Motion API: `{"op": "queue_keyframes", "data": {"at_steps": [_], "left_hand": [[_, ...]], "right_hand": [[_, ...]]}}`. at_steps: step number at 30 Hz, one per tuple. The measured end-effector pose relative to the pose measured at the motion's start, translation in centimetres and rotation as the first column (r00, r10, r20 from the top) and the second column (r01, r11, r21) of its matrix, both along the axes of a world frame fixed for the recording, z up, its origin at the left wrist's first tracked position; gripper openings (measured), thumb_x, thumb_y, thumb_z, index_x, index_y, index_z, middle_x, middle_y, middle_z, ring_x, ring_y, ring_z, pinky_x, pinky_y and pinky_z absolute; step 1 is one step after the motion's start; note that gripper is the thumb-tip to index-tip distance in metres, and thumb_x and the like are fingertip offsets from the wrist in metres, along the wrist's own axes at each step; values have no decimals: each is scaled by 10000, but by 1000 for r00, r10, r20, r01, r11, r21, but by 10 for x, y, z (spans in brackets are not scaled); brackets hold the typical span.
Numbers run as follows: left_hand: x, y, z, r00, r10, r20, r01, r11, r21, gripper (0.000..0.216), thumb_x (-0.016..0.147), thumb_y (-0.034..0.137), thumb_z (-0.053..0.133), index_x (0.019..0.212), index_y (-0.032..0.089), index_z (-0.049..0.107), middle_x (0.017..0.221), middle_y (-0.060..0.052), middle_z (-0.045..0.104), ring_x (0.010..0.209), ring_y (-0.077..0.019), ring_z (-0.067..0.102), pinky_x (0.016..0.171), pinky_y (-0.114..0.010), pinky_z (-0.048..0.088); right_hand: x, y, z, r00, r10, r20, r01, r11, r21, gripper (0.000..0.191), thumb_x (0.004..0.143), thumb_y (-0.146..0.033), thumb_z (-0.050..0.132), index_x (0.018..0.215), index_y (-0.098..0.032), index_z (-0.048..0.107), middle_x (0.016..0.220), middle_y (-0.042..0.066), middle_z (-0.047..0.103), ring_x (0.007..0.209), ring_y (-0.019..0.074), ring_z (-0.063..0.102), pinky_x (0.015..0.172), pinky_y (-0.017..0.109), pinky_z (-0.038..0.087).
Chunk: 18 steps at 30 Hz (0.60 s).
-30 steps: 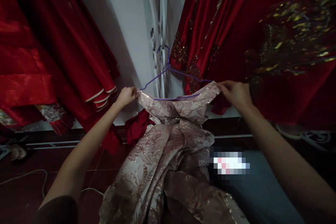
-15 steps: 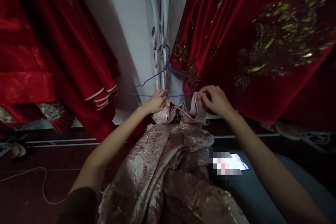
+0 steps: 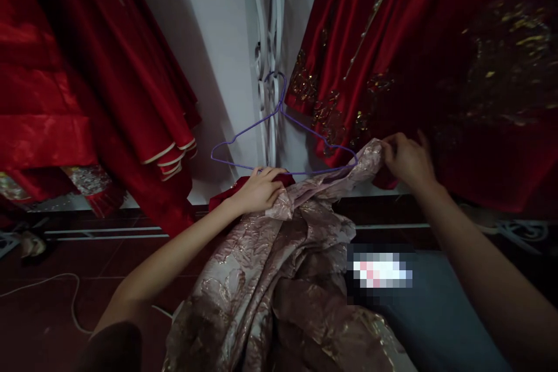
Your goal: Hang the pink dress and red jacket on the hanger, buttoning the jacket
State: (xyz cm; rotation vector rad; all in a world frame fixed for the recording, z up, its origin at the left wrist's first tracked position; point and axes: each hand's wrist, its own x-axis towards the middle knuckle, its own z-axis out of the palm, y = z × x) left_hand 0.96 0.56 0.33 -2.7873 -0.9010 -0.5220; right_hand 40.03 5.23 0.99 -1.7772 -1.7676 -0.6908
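A pinkish brocade dress (image 3: 235, 279) with metallic gold lines lies bunched in front of me. Its top edge is stretched up and to the right by my right hand (image 3: 410, 163), which pinches the corner. My left hand (image 3: 264, 189) is closed on the dress's top edge at the left, close to the lower bar of a purple hanger (image 3: 250, 129). The hanger hangs by its hook on a white metal rack (image 3: 274, 29). Near its right end, the raised edge of the dress meets the hanger. Dark red cloth (image 3: 231, 189) shows behind my left hand.
Red garments (image 3: 143, 87) hang on the left; a red skirt with gold sequins (image 3: 349, 58) hangs on the right. A blurred-out bright phone screen (image 3: 383, 270) lies on a grey-blue cushion (image 3: 436, 314). A pale cable (image 3: 76, 296) runs over the dark red floor.
My right hand has moved right, pulling the dress's top edge out from its folds. My left hand has shifted slightly lower. The hanger is tilted a little lower on the right.
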Motion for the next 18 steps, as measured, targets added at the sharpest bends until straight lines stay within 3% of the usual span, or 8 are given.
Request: {"op": "queue_keyframes", "data": {"at_steps": [9,13,18], "left_hand": [[5,10,-4,1000,-4,-12,4,1000,-13,303,886,244,363,928,173,654,1332,-93,473,1152,-247,460,884,-424,351],[11,15,-5,1000,-29,12,29,998,-56,288,871,222,388,941,170,662,1319,-102,481,1153,-248,460,896,-419,357],[37,27,-11,993,-66,94,78,988,-134,262,878,253,413,939,174,655,1336,-94,472,1173,-249,459,941,-440,356]], "right_hand": [[-21,-7,18,976,170,-134,-168,986,19,184,831,-282,437,948,-188,544,938,111,678,855,221,605,1006,351,308],[-43,-18,37,950,265,-163,-268,963,3,180,841,-290,445,935,-188,559,907,105,674,845,223,603,886,354,398],[-77,-18,62,938,327,-119,-325,945,35,206,865,-312,430,955,-189,569,937,104,664,880,235,586,911,374,373]]}}
